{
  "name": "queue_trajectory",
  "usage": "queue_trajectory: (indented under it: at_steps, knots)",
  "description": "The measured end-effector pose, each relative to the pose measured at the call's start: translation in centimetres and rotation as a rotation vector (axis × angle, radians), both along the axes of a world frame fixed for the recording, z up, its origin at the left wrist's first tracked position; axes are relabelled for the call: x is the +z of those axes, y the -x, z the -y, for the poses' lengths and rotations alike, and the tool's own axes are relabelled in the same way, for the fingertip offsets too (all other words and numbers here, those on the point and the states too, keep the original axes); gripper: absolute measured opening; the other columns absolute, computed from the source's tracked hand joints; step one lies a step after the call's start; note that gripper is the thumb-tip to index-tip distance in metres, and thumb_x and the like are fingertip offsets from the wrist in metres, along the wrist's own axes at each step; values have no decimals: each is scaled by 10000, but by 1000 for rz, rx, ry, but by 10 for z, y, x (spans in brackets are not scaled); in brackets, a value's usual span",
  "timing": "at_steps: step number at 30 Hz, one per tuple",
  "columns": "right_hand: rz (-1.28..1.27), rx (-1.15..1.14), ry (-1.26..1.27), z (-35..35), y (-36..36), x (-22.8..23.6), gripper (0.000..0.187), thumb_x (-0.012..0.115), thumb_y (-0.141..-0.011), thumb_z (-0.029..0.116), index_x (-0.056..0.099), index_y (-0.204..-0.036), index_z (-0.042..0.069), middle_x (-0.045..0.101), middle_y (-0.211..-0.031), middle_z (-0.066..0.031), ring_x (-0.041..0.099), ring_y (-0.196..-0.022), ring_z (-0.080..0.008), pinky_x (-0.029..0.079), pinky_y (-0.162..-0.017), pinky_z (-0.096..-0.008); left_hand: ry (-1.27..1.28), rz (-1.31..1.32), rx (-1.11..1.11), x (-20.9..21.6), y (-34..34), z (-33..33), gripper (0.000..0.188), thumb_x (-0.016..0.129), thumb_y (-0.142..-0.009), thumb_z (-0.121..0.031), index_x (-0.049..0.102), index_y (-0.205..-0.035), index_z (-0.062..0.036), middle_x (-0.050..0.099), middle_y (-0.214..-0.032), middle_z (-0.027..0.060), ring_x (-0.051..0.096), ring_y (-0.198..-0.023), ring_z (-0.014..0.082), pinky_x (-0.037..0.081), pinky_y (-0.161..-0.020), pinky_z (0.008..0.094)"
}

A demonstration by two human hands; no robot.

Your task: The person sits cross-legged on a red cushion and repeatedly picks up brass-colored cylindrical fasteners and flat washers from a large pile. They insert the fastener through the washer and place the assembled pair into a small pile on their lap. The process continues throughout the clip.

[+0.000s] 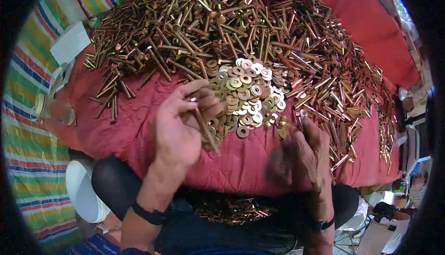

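Note:
My left hand (178, 127) is turned palm up with its fingers curled round a long coppery bolt (206, 132), which slants down toward me. Just right of it lies a heap of flat round washers (243, 93), some brassy and some silvery. My right hand (311, 151) is bent low at the heap's right edge, fingers drawn together and partly smeared by motion. At its fingertips a small ring-shaped piece (303, 113) shows; whether the fingers grip it is hard to see.
A large pile of loose bolts (185, 23) covers the far side of the red cloth (232, 167). More bolts (333, 93) spread down the right. White card (69, 42) and a clear jar (60, 112) stand at left. More metal pieces (234, 210) lie below, between my legs.

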State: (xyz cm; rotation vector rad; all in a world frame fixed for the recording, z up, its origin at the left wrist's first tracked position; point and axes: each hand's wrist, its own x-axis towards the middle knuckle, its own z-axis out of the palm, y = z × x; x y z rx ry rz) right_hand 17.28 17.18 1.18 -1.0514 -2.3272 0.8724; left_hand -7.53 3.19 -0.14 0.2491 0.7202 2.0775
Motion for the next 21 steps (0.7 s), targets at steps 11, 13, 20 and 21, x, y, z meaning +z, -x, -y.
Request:
queue_trajectory:
  at_steps: [11, 13, 20, 21]
  knots:
    - [-402, 18, 993, 57, 28, 4, 248, 597, -1053, 150, 632, -1115, -88, 732, -886, -203, 743, -650, -260, 612, -532, -348, -157, -103, 156, 2, -51, -17, 198, 478, -983, 90, 600, -1135, 58, 601, -1358, 260, 524, -1397, 408, 328, -1272, 560]
    - [-430, 35, 1061, 59, 29, 7, 248, 593, -1066, 169, 618, -1129, -70, 729, -902, -192, 753, -698, -259, 635, -584, -359, -118, -114, 164, 2, -55, -17, 180, 475, -990, 86, 596, -1119, 52, 588, -1376, 269, 497, -1423, 414, 321, -1274, 560]
    - [-520, -1, 1162, 67, 31, 6, 236, 577, -1068, 145, 600, -1133, -80, 716, -935, -212, 761, -757, -284, 657, -638, -387, -148, -185, 217, 2, -58, -18, 169, 511, -992, 72, 606, -1127, 32, 611, -1363, 223, 556, -1374, 400, 403, -1226, 486]
    - [-564, 3, 1148, 66, 30, 5, 236, 577, -1066, 140, 600, -1140, -83, 715, -933, -212, 760, -751, -283, 656, -632, -385, -163, -230, 203, 3, -59, -18, 178, 518, -993, 67, 612, -1142, 36, 615, -1363, 221, 557, -1376, 390, 398, -1225, 476]
